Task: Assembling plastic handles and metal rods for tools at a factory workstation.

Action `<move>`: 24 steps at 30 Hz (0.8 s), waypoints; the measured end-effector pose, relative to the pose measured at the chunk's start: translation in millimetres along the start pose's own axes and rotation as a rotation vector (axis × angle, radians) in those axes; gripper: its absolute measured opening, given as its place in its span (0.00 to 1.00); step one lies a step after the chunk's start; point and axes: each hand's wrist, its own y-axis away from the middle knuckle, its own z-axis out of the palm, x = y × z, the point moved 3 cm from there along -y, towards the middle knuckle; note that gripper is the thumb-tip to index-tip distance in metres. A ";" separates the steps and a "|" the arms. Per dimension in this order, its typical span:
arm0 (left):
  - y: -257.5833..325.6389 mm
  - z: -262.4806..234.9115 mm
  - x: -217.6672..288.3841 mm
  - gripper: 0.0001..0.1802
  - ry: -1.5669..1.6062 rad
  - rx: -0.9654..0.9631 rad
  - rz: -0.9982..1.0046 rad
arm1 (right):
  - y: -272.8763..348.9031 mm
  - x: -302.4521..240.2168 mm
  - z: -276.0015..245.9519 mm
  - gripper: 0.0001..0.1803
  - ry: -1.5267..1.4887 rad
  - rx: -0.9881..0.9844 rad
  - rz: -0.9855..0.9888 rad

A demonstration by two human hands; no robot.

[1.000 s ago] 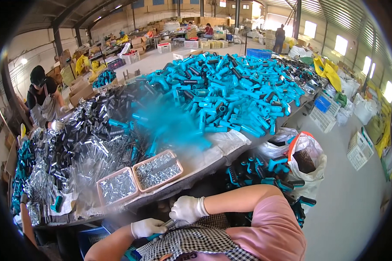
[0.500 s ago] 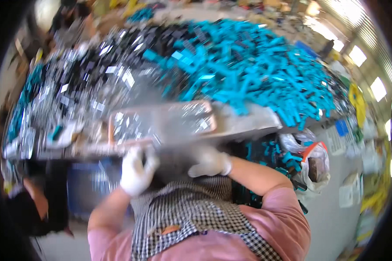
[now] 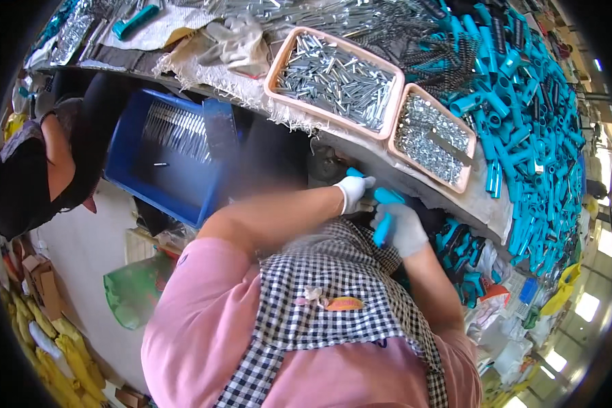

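Before a checked apron [image 3: 319,268], the right hand [image 3: 406,230], gloved, wraps around a teal handle [image 3: 383,230] — the gloved left hand [image 3: 352,193] just beside it, its grip unclear — near a cloth-covered worktable [image 3: 494,216] bearing pink trays [image 3: 328,113] of metal parts [image 3: 340,80].

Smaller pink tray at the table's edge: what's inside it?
The smaller pink tray holds a heap of small shiny metal pieces, with a flat grey strip lying on top. The tray's bottom and whatever lies beneath the top layer are covered.
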 end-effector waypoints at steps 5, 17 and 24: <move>-70.5 -15.0 -18.1 0.17 -0.020 0.016 -0.091 | -73.0 34.7 -25.5 0.09 -0.118 0.067 0.040; -96.4 -57.2 -1.1 0.18 -0.112 0.246 0.022 | -140.0 49.1 -4.4 0.09 -0.032 0.024 0.110; 0.6 -25.1 63.9 0.17 -0.318 0.121 0.600 | -222.1 -32.0 34.8 0.12 0.582 0.241 -0.368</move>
